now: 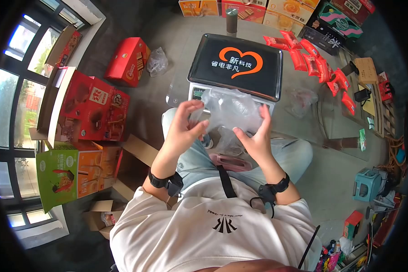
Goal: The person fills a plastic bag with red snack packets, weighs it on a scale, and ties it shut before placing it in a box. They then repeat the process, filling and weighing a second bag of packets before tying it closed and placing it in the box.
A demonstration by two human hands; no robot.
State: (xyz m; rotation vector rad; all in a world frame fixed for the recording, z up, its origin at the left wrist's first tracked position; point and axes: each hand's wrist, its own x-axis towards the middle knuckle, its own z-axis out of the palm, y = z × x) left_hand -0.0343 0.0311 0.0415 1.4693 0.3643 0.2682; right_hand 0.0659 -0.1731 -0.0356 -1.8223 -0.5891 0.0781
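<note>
A clear plastic bag is spread between my two hands, in front of the scale's display. My left hand has its curved fingers and thumb at the bag's left edge. On the other side, my right hand grips the bag's right edge between thumb and fingers. Just beyond the bag stands a digital scale with a black tray bearing an orange heart and white writing. The bag hides part of the scale's front. Both wrists wear black bands.
Several red packets lie on the glass table at right, beside another crumpled plastic bag. A dark cylinder stands behind the scale. Red gift boxes and a green carton are at left. A pink object is between my legs.
</note>
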